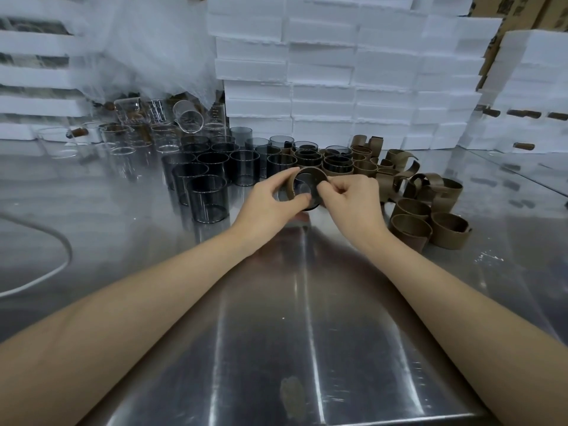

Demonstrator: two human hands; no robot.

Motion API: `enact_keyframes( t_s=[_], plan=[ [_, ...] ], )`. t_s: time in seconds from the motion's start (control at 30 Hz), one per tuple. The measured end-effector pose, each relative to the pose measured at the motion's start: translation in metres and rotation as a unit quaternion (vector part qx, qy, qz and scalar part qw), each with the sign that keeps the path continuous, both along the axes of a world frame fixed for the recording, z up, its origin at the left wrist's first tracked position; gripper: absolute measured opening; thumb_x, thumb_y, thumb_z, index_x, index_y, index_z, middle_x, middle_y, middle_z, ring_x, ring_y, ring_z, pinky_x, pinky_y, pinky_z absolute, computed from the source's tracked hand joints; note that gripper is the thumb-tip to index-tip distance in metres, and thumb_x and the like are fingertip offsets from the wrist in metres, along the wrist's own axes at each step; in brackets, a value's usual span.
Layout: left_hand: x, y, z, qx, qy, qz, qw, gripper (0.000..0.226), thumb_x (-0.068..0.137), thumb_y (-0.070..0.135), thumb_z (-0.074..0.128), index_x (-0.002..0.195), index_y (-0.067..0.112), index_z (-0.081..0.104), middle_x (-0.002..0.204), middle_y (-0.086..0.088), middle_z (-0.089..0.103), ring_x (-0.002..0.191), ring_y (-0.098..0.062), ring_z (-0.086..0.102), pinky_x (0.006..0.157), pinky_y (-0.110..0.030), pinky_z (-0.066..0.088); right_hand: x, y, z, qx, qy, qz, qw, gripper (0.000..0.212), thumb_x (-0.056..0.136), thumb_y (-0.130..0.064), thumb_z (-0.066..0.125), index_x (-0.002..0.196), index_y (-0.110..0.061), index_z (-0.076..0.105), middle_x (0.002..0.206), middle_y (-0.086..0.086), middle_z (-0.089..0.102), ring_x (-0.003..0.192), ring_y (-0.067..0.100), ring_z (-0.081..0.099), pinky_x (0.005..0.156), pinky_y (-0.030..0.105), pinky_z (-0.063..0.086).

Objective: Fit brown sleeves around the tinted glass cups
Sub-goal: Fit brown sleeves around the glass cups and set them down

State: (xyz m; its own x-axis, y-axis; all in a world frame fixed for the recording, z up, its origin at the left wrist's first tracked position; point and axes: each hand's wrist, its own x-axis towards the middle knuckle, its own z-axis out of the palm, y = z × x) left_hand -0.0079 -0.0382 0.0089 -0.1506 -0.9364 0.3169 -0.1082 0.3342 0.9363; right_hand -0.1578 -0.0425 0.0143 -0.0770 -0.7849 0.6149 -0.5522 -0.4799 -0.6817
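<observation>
2 bare forearms, uncovered from lower frame edges to wrists. No sleeves, gloves, watch, rings or bands visible. Left hand (270, 204) and right hand (353, 201) bare, fingers slender, nails short and unpainted where visible.

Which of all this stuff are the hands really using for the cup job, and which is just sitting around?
For the job:
- cup being sleeved, held by the left hand and right hand
- bare tinted glass cups
- loose brown sleeves
- already sleeved cups

Just lying about:
- clear glass beakers
- white foam blocks
- white cable
- steel table
</observation>
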Motion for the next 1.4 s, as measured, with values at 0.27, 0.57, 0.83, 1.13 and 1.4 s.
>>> enact_keyframes(
  t_s=[0.27,0.57,0.83,1.13,1.4],
  plan=[
    [-0.001,-0.001,-0.001,0.002,0.024,-0.01,1.0,0.056,0.082,-0.002,0.062,0.134,0.016,0.057,0.121,0.004,0.065,0.099,-0.021,0.071,0.085,-0.031,0.058,-0.005,-0.009,0.001,0.04,-0.098,0.013,0.994,0.03,0.076,-0.002,0.064,0.055,0.007,0.045,0.055,0.01,0.044,0.06,0.016,0.048,0.065,0.047,0.06],
    [0.001,-0.002,-0.001,0.014,0.039,-0.018,0.999,0.048,0.084,-0.011,0.058,0.127,0.012,0.061,0.118,-0.004,0.061,0.076,-0.026,0.074,0.071,-0.031,0.061,-0.011,-0.014,-0.003,0.099,-0.158,0.078,0.979,0.034,0.082,0.006,0.062,0.064,-0.014,0.042,0.05,0.005,0.044,0.058,0.017,0.049,0.061,0.034,0.059],
    [0.004,-0.003,0.002,0.024,0.043,-0.014,0.999,0.042,0.085,-0.007,0.062,0.122,0.013,0.063,0.118,-0.008,0.062,0.074,-0.03,0.073,0.066,-0.033,0.061,-0.008,-0.017,-0.003,0.134,-0.222,0.112,0.959,0.017,0.082,0.001,0.072,0.08,-0.014,0.063,0.073,0.011,0.07,0.075,0.023,0.072,0.063,0.032,0.06],
    [0.009,-0.004,0.003,0.069,0.083,-0.053,0.993,0.039,0.09,-0.003,0.054,0.119,0.02,0.065,0.11,-0.007,0.07,0.069,-0.03,0.074,0.06,-0.021,0.057,-0.008,-0.014,-0.006,0.296,-0.336,0.229,0.864,0.03,0.089,-0.023,0.066,0.113,-0.005,0.061,0.11,0.014,0.07,0.106,0.028,0.067,0.098,0.039,0.051],
    [0.013,-0.009,0.005,0.15,0.196,-0.112,0.962,0.028,0.099,0.022,0.055,0.124,0.011,0.062,0.116,-0.013,0.07,0.085,-0.028,0.073,0.075,-0.023,0.059,-0.014,-0.011,-0.003,0.294,-0.343,0.269,0.851,0.022,0.093,-0.038,0.056,0.092,-0.02,0.069,0.105,0.013,0.071,0.102,0.028,0.068,0.093,0.038,0.055]
  ],
)
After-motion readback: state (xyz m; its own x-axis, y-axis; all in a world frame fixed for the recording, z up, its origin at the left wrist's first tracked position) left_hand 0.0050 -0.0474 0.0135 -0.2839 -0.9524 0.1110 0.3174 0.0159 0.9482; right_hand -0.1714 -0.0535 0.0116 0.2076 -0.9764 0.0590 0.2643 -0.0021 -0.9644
